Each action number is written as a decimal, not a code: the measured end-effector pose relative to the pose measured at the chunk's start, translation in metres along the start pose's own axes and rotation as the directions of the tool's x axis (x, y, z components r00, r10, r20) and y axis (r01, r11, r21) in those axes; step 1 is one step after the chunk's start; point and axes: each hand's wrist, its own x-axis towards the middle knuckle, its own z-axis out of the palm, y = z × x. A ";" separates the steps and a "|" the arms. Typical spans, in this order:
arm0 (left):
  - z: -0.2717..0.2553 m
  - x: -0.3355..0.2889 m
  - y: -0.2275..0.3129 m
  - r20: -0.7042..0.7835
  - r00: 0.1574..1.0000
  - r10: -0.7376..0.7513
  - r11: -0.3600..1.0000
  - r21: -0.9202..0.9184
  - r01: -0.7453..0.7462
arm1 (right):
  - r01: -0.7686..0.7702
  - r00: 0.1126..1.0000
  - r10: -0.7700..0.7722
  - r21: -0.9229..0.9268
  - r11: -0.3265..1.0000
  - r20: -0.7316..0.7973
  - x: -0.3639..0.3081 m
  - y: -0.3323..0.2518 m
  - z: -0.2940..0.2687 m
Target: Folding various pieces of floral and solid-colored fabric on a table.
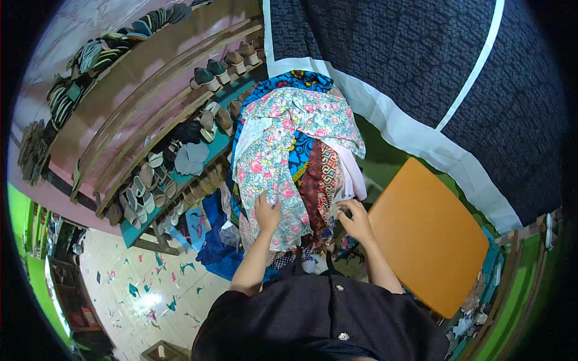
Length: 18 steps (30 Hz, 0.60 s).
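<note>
A heap of cloths lies in front of me. On top is a white floral cloth point(265, 168) with pink and yellow flowers, spread toward me and across the far side. Beneath it show a blue patterned cloth point(303, 157), a dark red patterned cloth point(314, 191) and a pale pink cloth point(349, 171). My left hand point(267, 215) rests on the near part of the floral cloth, thumb apart from the fingers. My right hand point(356, 221) is at the heap's right edge beside the pale pink cloth, fingers bent with a gap to the thumb.
Leftward, a teal-topped rack point(212, 150) carries several shoes. An orange board or tabletop point(430, 237) stands close on my right. A dark patterned cloth with white borders point(409, 54) hangs at the back right. Colourful scraps point(133, 290) litter the tiled floor at lower left.
</note>
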 end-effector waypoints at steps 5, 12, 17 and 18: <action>0.019 0.005 -0.034 0.074 0.978 -0.193 0.965 0.195 0.176 | -0.168 0.978 0.165 0.013 0.986 0.126 0.004 0.032 0.020; 0.020 0.011 -0.051 0.072 0.990 -0.123 0.968 0.230 0.103 | -0.260 0.946 0.232 0.103 0.960 0.228 0.005 0.052 0.039; 0.030 0.006 -0.042 -0.351 0.934 0.060 0.967 0.251 0.033 | -0.278 0.937 0.246 0.100 0.955 0.247 -0.014 0.068 0.032; 0.028 0.006 -0.046 -0.232 0.972 -0.046 0.979 0.182 0.089 | -0.285 0.935 0.247 0.125 0.950 0.255 -0.019 0.071 0.029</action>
